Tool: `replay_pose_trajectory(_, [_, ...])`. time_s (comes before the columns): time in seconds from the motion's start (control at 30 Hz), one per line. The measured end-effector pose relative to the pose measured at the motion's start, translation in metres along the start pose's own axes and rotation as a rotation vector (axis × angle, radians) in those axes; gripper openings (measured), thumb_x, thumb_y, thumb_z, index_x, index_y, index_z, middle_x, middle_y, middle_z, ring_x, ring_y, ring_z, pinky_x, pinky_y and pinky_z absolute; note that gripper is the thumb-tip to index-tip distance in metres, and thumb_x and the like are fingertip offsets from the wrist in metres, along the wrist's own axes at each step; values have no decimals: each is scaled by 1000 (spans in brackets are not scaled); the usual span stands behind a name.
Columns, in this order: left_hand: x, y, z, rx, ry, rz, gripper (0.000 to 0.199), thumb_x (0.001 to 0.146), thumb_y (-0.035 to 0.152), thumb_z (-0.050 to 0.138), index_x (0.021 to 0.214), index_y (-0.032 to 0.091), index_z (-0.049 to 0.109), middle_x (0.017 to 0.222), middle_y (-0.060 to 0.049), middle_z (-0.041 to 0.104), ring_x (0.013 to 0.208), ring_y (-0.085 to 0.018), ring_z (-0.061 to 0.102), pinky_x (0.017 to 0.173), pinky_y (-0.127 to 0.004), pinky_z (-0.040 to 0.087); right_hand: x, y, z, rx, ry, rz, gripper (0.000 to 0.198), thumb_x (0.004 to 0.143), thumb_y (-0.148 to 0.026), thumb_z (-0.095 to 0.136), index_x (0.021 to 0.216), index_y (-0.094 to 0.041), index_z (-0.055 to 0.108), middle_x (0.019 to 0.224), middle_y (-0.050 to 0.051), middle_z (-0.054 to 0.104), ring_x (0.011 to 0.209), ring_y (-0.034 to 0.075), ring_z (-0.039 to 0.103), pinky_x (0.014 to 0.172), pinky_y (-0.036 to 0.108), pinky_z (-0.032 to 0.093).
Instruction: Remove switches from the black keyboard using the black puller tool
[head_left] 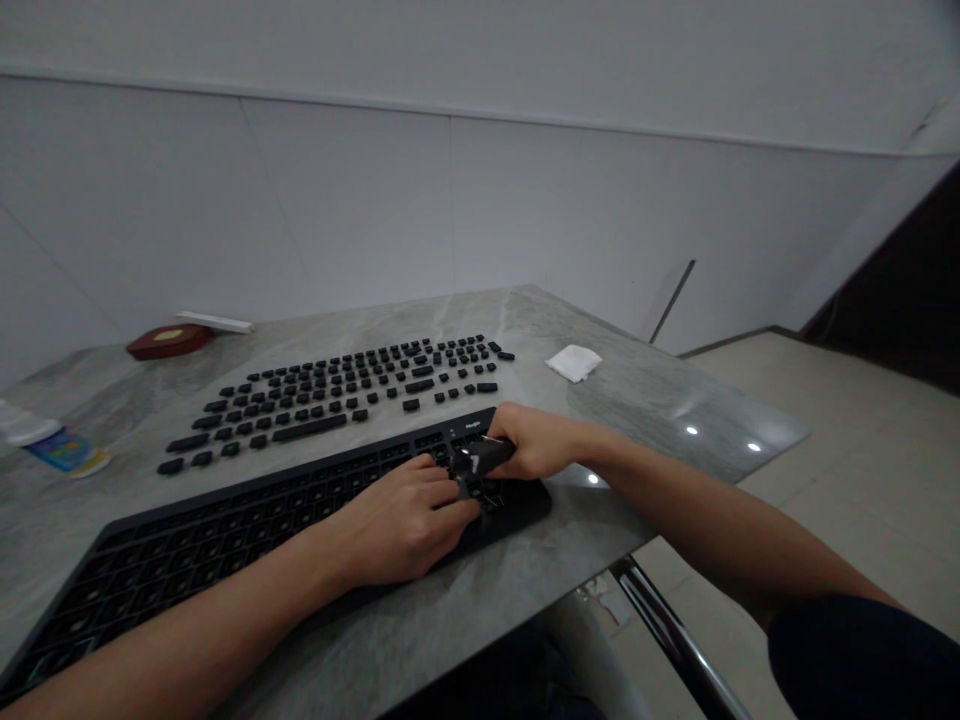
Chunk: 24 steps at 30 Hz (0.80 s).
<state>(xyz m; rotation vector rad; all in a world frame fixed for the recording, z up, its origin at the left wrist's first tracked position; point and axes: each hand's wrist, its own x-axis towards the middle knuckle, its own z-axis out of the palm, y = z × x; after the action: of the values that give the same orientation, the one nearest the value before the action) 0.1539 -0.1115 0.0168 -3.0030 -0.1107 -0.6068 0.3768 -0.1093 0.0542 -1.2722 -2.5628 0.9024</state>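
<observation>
A black keyboard (247,520) stripped of its keycaps lies slantwise along the table's near side. My right hand (532,440) is closed around a dark tool (484,457) with a shiny part, held over the keyboard's right end; its exact kind is unclear. Beside it, my left hand (409,520) lies over the key area, fingers curled together and thumb stretched toward the number-pad section. Whatever those fingers pinch, if anything, is hidden. Behind the keyboard, the removed black keycaps (309,428) are laid out in rows like a keyboard's layout.
A folded white tissue (574,362) lies right of the keycaps. At the left are a white-capped bottle with a colourful label (64,450), a reddish-brown box (169,342) and a white strip (215,322). The grey marbled table (660,400) reaches the wall (360,210); its front edge is close.
</observation>
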Motion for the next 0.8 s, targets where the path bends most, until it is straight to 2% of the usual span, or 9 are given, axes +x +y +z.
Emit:
replay_pose_trajectory(0.13, [0,0,2,4,-16,11,27,98,15,39,92,13,65,67,-4,59,60,-17,55,58,-32,40,2,-14,6,35,-1,227,26,75,-16,60,53,-13,47,47,-6,39,44,6,39,45,20,27])
replay_pose_trajectory(0.37, [-1,-1,4,9,-32,5,27,98,14,39,90,14,65,65,-3,58,59,-17,54,60,-35,41,2,-26,14,66,129,369,20,73,-12,56,54,-13,50,47,-5,39,44,7,40,46,21,29])
replay_pose_trajectory(0.53, [-1,-1,4,-3,-34,13,27,98,14,38,95,13,65,66,-3,60,61,-17,56,63,-34,43,2,-28,14,123,184,375,17,74,-12,55,57,-12,53,51,-4,41,48,8,42,46,20,29])
replay_pose_trajectory(0.67, [0,0,3,22,-38,15,28,98,14,37,91,13,65,62,-3,56,57,-18,53,58,-35,41,2,-31,17,44,202,368,15,72,-12,55,57,-12,56,50,-3,41,49,9,43,46,20,29])
replay_pose_trajectory(0.8, [1,0,1,20,-28,17,29,99,14,37,87,14,63,62,-3,55,56,-16,51,54,-33,38,0,-34,21,-58,241,390,11,70,-16,56,63,-13,64,56,1,54,52,11,48,46,21,29])
